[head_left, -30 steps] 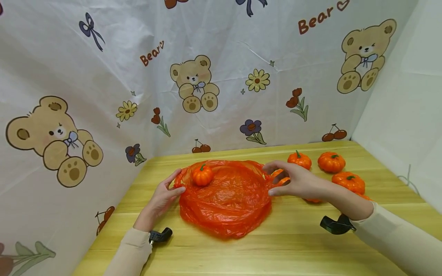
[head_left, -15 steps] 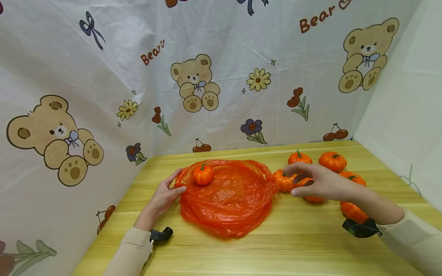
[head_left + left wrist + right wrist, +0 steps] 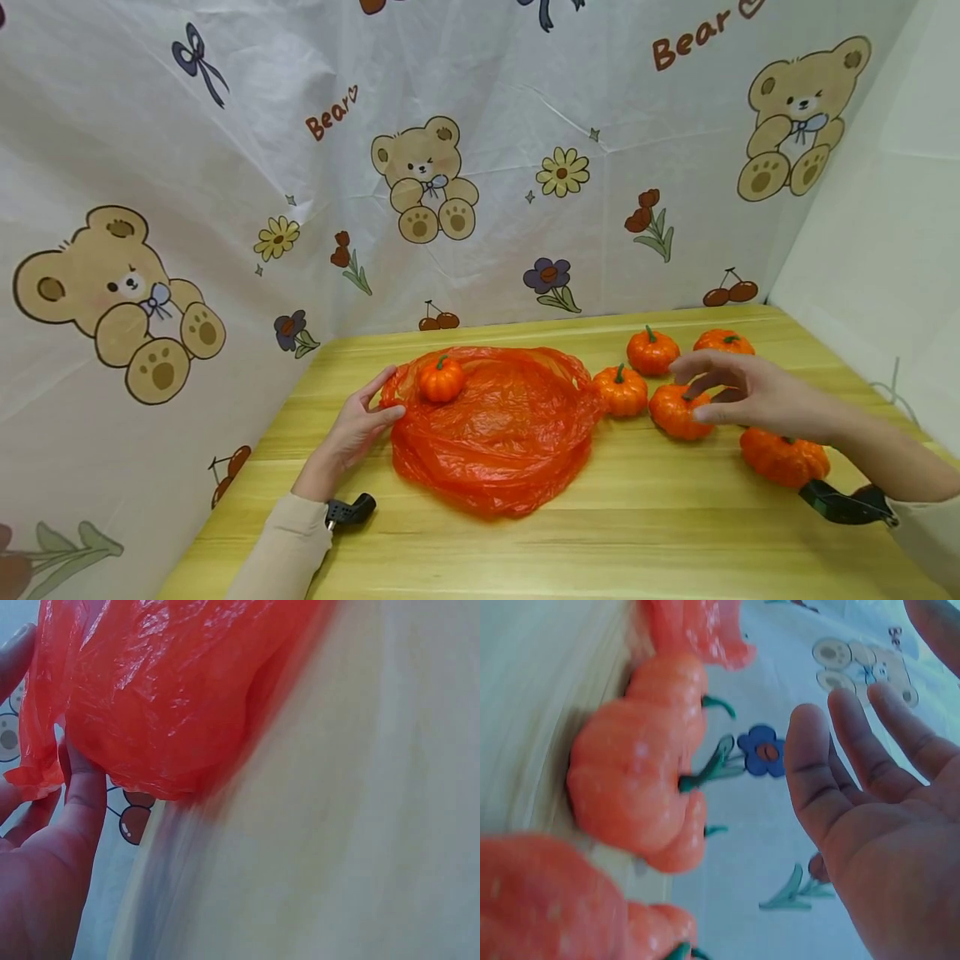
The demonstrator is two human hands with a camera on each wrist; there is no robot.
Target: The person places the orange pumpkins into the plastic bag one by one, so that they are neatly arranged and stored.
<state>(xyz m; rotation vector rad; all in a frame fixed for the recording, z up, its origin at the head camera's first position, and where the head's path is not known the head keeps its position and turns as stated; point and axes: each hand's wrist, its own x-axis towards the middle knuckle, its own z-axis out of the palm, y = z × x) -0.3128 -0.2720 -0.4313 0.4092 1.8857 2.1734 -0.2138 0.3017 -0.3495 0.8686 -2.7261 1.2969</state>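
Observation:
A red plastic bag [image 3: 491, 433] lies spread with its mouth open on the table, and a small orange toy pumpkin [image 3: 441, 380] rests inside at its left. My left hand [image 3: 366, 421] holds the bag's left edge between thumb and fingers; in the left wrist view the fingers [image 3: 84, 791] go by the bag's handle. My right hand [image 3: 738, 390], fingers loosely bent and holding nothing, is over the group of toy pumpkins. Nearest to it is a pumpkin [image 3: 675, 412] partly behind its fingertips. In the right wrist view, the palm [image 3: 900, 847] shows beside several pumpkins.
Other pumpkins stand around: one beside the bag's right handle [image 3: 621, 392], one behind [image 3: 652, 352], one at the far right [image 3: 723, 340] and one nearer the front [image 3: 783, 457]. A bear-print cloth [image 3: 480, 275] backs the wooden table [image 3: 450, 558].
My right hand has let go of the bag's right side area and moved right, over the pumpkins. My left hand stays at the bag's left edge.

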